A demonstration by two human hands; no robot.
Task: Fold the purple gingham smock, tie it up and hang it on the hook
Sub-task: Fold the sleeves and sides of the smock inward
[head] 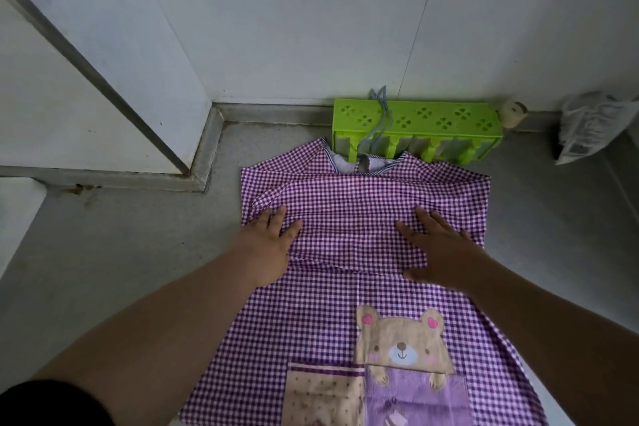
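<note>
The purple gingham smock (349, 204) lies flat on the grey floor, neck toward the wall, bear patch and pockets nearest me. Both sleeves are folded in across the chest. My left hand (271, 242) presses palm down on the left folded sleeve, fingers spread. My right hand (439, 245) lies flat on the right folded sleeve in the same way. Thin grey-blue ties (378, 121) run from the neck up over a green plastic hook rack (418, 123) that stands on the floor against the wall, just beyond the collar.
A white wall rises behind the rack. A white panel with a grey edge and a raised grey sill (207, 149) closes off the left. A small tape roll (513, 112) and a crumpled printed plastic bag (587, 124) sit at the right.
</note>
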